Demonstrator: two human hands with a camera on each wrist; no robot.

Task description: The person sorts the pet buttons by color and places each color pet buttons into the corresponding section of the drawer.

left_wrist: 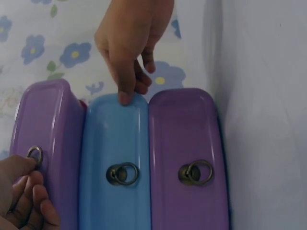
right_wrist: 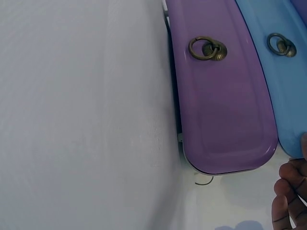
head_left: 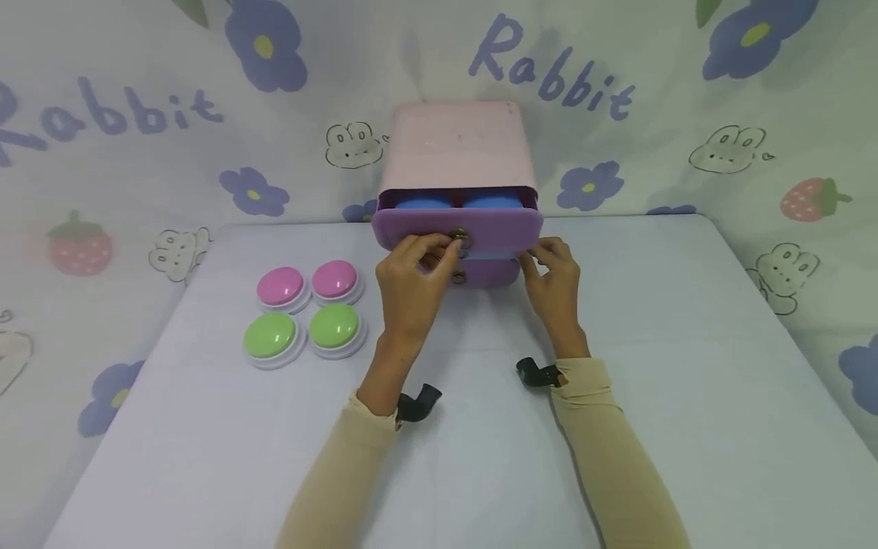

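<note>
A small pink drawer chest stands at the back of the table. Its top purple drawer is pulled partly out, and two blue rounded tops show inside. My left hand pinches the brass ring pull of that drawer between thumb and finger. Below it, the blue drawer and the bottom purple drawer sit flush. With a fingertip, my right hand touches the end of the blue drawer's front; its other fingers are loosely bent beside the chest.
To the left are two pink dome buttons and two green dome buttons on white bases. A patterned cloth with flowers and rabbits hangs close behind the chest. The table has a white cover.
</note>
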